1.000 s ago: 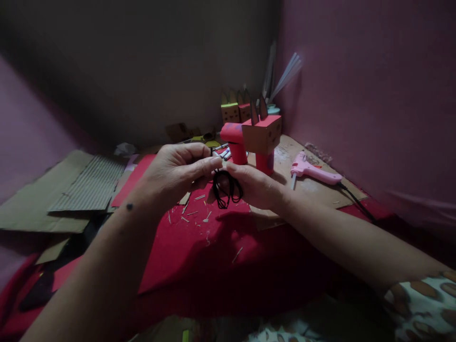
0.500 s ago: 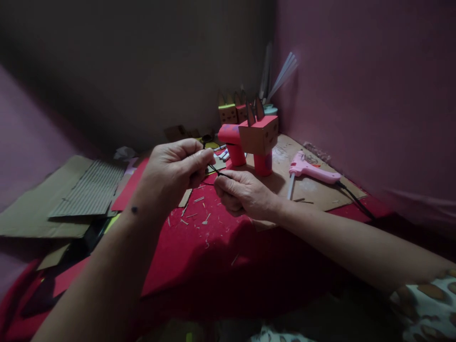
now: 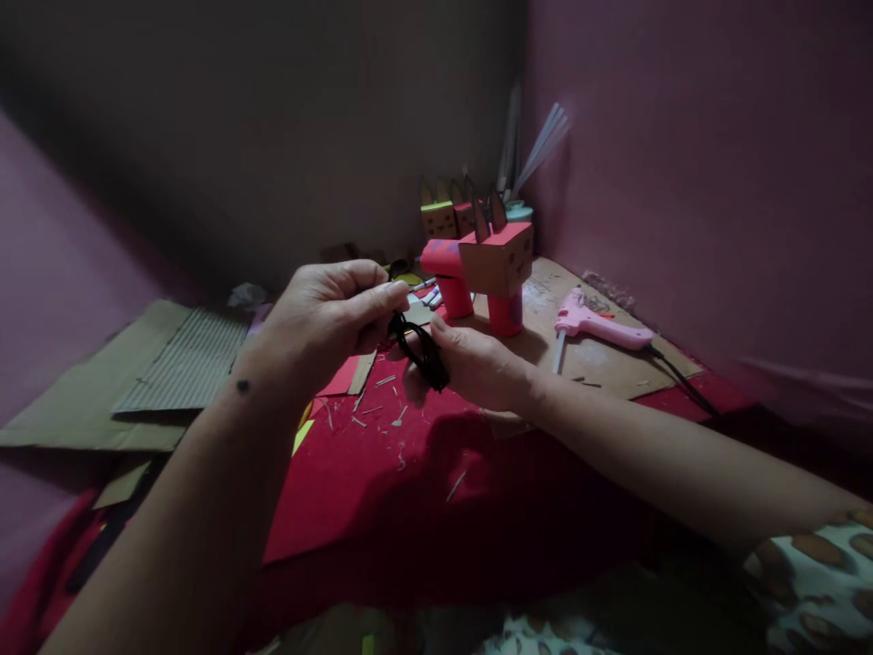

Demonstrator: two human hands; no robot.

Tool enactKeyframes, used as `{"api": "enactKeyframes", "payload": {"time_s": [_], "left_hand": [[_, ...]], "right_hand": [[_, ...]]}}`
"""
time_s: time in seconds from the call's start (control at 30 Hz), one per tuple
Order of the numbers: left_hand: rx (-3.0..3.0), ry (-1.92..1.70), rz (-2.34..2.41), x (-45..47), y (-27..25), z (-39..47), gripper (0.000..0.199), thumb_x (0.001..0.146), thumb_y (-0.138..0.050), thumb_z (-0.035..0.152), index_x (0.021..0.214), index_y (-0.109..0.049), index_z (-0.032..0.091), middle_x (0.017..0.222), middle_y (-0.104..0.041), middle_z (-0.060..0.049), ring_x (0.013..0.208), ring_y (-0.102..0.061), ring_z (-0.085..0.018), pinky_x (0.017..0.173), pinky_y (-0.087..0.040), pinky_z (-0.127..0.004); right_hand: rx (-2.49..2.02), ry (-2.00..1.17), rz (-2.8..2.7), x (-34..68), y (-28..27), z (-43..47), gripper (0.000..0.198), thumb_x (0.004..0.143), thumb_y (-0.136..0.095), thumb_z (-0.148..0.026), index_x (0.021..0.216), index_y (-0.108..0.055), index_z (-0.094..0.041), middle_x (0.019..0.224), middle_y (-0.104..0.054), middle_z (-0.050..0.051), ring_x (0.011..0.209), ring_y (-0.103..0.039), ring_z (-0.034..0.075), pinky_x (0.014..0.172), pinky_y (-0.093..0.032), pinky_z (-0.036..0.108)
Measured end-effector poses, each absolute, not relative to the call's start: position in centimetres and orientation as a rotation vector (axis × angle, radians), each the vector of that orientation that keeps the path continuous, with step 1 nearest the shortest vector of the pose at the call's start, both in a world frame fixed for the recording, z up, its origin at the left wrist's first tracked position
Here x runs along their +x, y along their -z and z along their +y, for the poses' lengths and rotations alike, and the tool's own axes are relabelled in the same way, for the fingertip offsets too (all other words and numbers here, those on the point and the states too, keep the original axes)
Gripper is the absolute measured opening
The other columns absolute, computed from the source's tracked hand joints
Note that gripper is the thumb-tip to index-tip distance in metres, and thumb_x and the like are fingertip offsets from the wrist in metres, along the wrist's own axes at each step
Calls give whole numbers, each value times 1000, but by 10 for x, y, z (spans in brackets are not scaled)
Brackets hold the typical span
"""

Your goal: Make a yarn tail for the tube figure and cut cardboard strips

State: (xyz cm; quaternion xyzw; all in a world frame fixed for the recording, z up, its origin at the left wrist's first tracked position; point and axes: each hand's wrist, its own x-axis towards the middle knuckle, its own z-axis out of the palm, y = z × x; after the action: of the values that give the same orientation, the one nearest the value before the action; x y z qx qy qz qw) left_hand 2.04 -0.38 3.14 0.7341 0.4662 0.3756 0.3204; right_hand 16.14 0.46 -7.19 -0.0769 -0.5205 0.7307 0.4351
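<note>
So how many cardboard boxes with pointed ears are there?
3: a red-topped box nearest, a yellow-topped box farther back, and another red-topped box beside the yellow one. More may be hidden.

Worktop [image 3: 334, 496], one, covered in red; near its right edge, a brown cardboard board [image 3: 607, 375] bearing a pink glue gun [image 3: 604, 330] and an upright red figure [image 3: 501, 259] with a box head. Between that board and the left edge: loose thin scraps [image 3: 386, 380], a reddish card piece [image 3: 337, 377], a yellow slip [image 3: 302, 438]. At the left edge, a corrugated cardboard sheet [image 3: 187, 364] overlapping a plain cardboard sheet [image 3: 85, 400].
</note>
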Motion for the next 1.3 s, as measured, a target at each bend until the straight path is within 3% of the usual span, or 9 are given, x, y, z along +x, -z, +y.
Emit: {"api": "enactKeyframes", "payload": {"time_s": [0.17, 0.23, 0.33, 0.43, 0.6, 0.77, 0.83, 1.17, 1.3], "left_hand": [[1910, -945, 1226, 20, -32, -4, 25, 74, -64, 27, 54, -52, 17, 41, -45, 4, 37, -38, -5, 35, -26, -17], [1902, -933, 1209, 19, -32, -4, 22, 73, -64, 27, 56, -55, 17, 42, -46, 4, 38, -38, -5, 35, -26, -17], [1911, -938, 1191, 19, -30, -5, 20, 73, -65, 27, 57, -57, 17, 44, -46, 3, 39, -39, -5, 36, -26, -17], [1905, -943, 1193, 21, -28, -5, 19, 73, -64, 26, 58, -58, 16, 44, -46, 4, 38, -38, -5, 36, -26, -17], [1903, -927, 1204, 23, -25, -6, 18, 71, -64, 24, 57, -58, 15, 48, -48, 3, 41, -41, -5, 37, -29, -16], [1935, -944, 1245, 18, -21, -3, 23, 73, -62, 23, 52, -54, 14, 43, -41, 5, 38, -33, -4, 35, -23, -16], [1888, -996, 1259, 15, -18, -1, 23, 73, -62, 21, 52, -54, 15, 42, -42, 5, 37, -32, -3, 34, -22, -16], [1752, -1106, 1229, 3, 12, 18, 26, 76, -59, 25, 54, -48, 18, 43, -39, 6, 38, -30, -5, 36, -22, -19], [1721, -1122, 1194, -3, 24, 22, 24, 78, -58, 29, 59, -51, 17, 46, -40, 6, 41, -31, -5, 39, -23, -19]], "right_hand": [[-326, -1595, -1376, 172, 65, 10, 36, 85, -51, -50, 93, -64, -18, 100, -63, 8, 97, -57, 19, 92, -41, 37], [-445, -1349, -1453, 179, 58, 9, 28, 81, -60, -40, 102, -63, -21, 112, -59, 6, 108, -51, 18, 97, -37, 36], [-591, -1078, -1527, 184, 44, 5, 42, 72, -70, -28, 113, -59, -23, 120, -54, 5, 112, -47, 19, 95, -38, 36], [-507, -1139, -1565, 177, 34, 1, 43, 68, -72, -20, 108, -58, -20, 114, -56, 5, 106, -50, 19, 90, -42, 34], [-367, -1508, -1546, 155, 34, 0, 18, 67, -62, -8, 82, -55, -16, 74, -56, 0, 69, -56, 11, 64, -47, 24], [-575, -1702, -1408, 149, 40, -1, 11, 74, -46, -9, 80, -48, -18, 57, -46, -6, 39, -34, 4, 35, -25, 17], [-629, -1678, -1385, 150, 42, -1, 11, 75, -47, -10, 82, -48, -18, 56, -44, -7, 37, -29, 3, 35, -19, 17], [-754, -1082, -1377, 145, 69, 7, 11, 80, -61, -29, 82, -54, -20, 53, -46, -7, 45, -37, 5, 42, -26, 20], [-717, -1243, -1278, 142, 76, 12, 13, 78, -65, -31, 81, -60, -20, 52, -45, -7, 43, -34, 5, 39, -24, 19]]}}
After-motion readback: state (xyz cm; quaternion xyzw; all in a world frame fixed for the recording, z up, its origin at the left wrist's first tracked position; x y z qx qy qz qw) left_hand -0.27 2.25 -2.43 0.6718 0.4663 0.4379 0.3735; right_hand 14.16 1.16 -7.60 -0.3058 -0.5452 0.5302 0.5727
